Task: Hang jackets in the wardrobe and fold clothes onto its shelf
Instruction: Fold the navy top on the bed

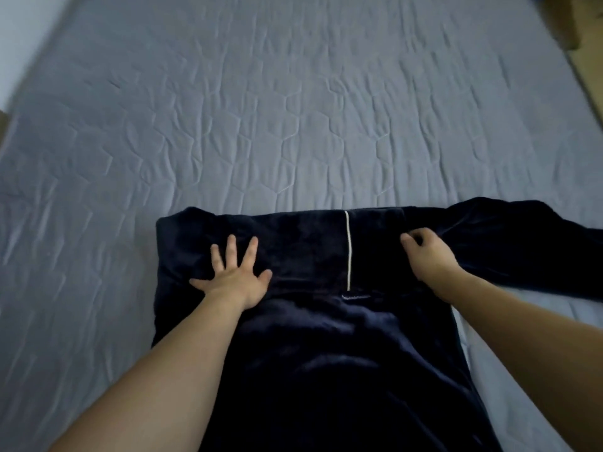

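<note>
A dark navy velvety garment (326,347) with a thin white piping line lies spread on the bed, running from the near edge to the middle of the frame. One sleeve (522,243) stretches out to the right. My left hand (235,275) presses flat on the garment's upper left part, fingers spread. Near the base of that sleeve my right hand (427,256) rests on the upper right part, its fingers curled into the fabric; whether they pinch it I cannot tell.
The bed (293,109) is covered with a light blue-grey quilted sheet, wrinkled, stretching far ahead and to both sides. A wooden floor strip (587,76) shows at the far right. The wardrobe is out of view.
</note>
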Demonstrator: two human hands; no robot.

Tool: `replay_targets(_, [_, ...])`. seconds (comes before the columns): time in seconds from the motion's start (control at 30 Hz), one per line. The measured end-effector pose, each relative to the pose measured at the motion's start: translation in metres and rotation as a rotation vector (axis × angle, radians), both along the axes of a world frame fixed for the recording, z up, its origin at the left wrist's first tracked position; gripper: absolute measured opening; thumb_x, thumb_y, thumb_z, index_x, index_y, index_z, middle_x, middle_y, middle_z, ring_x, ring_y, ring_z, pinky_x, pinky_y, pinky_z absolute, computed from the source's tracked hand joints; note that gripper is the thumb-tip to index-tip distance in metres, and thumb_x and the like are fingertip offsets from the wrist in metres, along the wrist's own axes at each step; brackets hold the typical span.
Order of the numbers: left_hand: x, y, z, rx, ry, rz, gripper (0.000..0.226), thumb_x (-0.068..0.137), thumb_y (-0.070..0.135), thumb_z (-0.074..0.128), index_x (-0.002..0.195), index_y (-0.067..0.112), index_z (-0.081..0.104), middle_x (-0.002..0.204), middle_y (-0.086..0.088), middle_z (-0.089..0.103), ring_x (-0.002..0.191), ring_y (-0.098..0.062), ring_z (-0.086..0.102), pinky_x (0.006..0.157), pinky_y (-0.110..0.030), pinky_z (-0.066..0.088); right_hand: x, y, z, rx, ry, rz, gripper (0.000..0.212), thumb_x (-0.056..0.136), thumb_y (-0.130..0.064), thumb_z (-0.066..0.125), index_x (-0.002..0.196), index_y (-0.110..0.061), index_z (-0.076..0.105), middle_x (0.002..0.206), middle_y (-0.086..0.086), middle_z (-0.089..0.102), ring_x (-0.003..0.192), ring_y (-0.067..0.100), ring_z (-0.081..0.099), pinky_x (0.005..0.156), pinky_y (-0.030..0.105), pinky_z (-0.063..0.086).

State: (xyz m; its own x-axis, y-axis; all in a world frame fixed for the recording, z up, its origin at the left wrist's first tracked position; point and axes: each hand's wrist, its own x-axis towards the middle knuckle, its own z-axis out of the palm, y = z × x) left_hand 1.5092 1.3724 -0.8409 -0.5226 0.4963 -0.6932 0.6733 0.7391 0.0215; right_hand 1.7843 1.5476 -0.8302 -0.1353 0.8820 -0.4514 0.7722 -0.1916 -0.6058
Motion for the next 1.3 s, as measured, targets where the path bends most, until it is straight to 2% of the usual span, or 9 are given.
replay_targets(0.1, [0.030, 0.025, 0.006, 0.045, 0.137, 0.011, 0.077, 0.095, 0.045, 0.036, 0.152, 0.033, -0.013, 0.158, 0.002, -0.029, 0.146, -0.033, -0.021, 0.108, -0.074, 0.007, 0.029, 0.005, -0.007, 0.024, 0.094, -0.331, 0.019, 0.095, -0.031, 0.050, 0.105, -0.015, 0.052, 0.103, 0.008, 0.060, 0.071, 0.012, 0.051, 0.058, 0.029, 0.039])
replay_targets(0.3, [0.140, 0.088, 0.029, 0.345, 0.067, -0.504, 0.077, 0.088, 0.035, 0.045, 0.153, 0.019, 0.008, 0.161, -0.003, -0.006, 0.148, -0.026, -0.010, 0.119, -0.057, 0.000, 0.152, 0.042, 0.016, -0.162, -0.029, -0.936, 0.051, 0.090, -0.028, 0.055, 0.136, -0.011, 0.041, 0.145, 0.014, 0.034, 0.124, 0.036, 0.043, 0.104, 0.042, 0.038])
replay_targets(0.47, [0.239, 0.150, 0.051, 0.399, 0.046, -0.691, 0.065, 0.091, 0.032, 0.044, 0.151, 0.021, 0.021, 0.161, -0.007, 0.006, 0.148, -0.028, 0.001, 0.120, -0.054, 0.000, 0.263, 0.061, 0.032, -0.398, 0.465, -1.140, 0.034, 0.095, -0.026, 0.045, 0.125, -0.013, 0.051, 0.108, 0.010, 0.060, 0.100, 0.025, 0.060, 0.108, 0.044, 0.039])
replay_targets(0.53, [0.282, 0.176, 0.058, 0.356, -0.022, -0.760, 0.062, 0.092, 0.030, 0.044, 0.150, 0.021, 0.025, 0.160, -0.007, 0.011, 0.147, -0.028, 0.006, 0.120, -0.052, 0.004, 0.294, 0.068, 0.036, -0.401, 0.591, -1.205, 0.036, 0.099, -0.029, 0.041, 0.131, -0.016, 0.049, 0.124, 0.007, 0.053, 0.124, 0.024, 0.051, 0.109, 0.038, 0.037])
replay_targets(0.77, [0.407, 0.249, 0.057, 0.265, -0.056, -0.888, 0.058, 0.093, 0.023, 0.042, 0.150, 0.024, 0.027, 0.159, -0.004, 0.018, 0.141, -0.031, 0.022, 0.114, -0.049, 0.025, 0.376, 0.093, 0.034, -0.419, 0.850, -1.302, 0.016, 0.098, -0.024, 0.047, 0.109, -0.021, 0.058, 0.099, -0.004, 0.062, 0.082, 0.013, 0.060, 0.087, 0.032, 0.047])
replay_targets(0.93, [0.459, 0.290, 0.046, 0.509, 0.045, -0.842, 0.041, 0.099, 0.029, 0.034, 0.136, 0.017, 0.046, 0.144, -0.008, 0.045, 0.131, -0.029, 0.038, 0.111, -0.044, 0.029, 0.406, 0.098, 0.027, -0.362, 0.984, -1.222, 0.012, 0.094, -0.009, 0.046, 0.091, -0.014, 0.057, 0.085, 0.004, 0.062, 0.070, 0.016, 0.061, 0.056, 0.026, 0.049])
replay_targets(1.07, [0.503, 0.338, 0.045, 0.403, -0.091, -0.700, 0.045, 0.100, 0.035, 0.029, 0.140, 0.020, 0.043, 0.142, -0.010, 0.050, 0.133, -0.031, 0.040, 0.115, -0.046, 0.016, 0.430, 0.091, 0.024, -0.221, 1.039, -1.171, 0.030, 0.086, 0.008, 0.044, 0.107, -0.009, 0.056, 0.101, 0.011, 0.065, 0.085, 0.025, 0.064, 0.068, 0.031, 0.055])
replay_targets(1.17, [0.538, 0.355, 0.046, 0.158, -0.162, -0.809, 0.055, 0.096, 0.030, 0.035, 0.150, 0.028, 0.028, 0.152, -0.007, 0.039, 0.144, -0.028, 0.025, 0.116, -0.057, -0.010, 0.443, 0.080, 0.025, -0.227, 1.013, -1.107, 0.031, 0.085, 0.016, 0.042, 0.085, -0.014, 0.050, 0.089, 0.009, 0.066, 0.078, 0.023, 0.065, 0.063, 0.030, 0.055])
replay_targets(1.3, [0.562, 0.357, 0.048, -0.003, -0.023, -0.988, 0.043, 0.096, 0.034, 0.040, 0.138, 0.035, 0.046, 0.150, -0.013, 0.037, 0.143, -0.040, 0.017, 0.113, -0.061, 0.004, 0.452, 0.069, 0.028, -0.223, 1.002, -1.041, 0.034, 0.083, 0.018, 0.044, 0.077, -0.015, 0.051, 0.077, 0.006, 0.068, 0.074, 0.020, 0.067, 0.068, 0.032, 0.054])
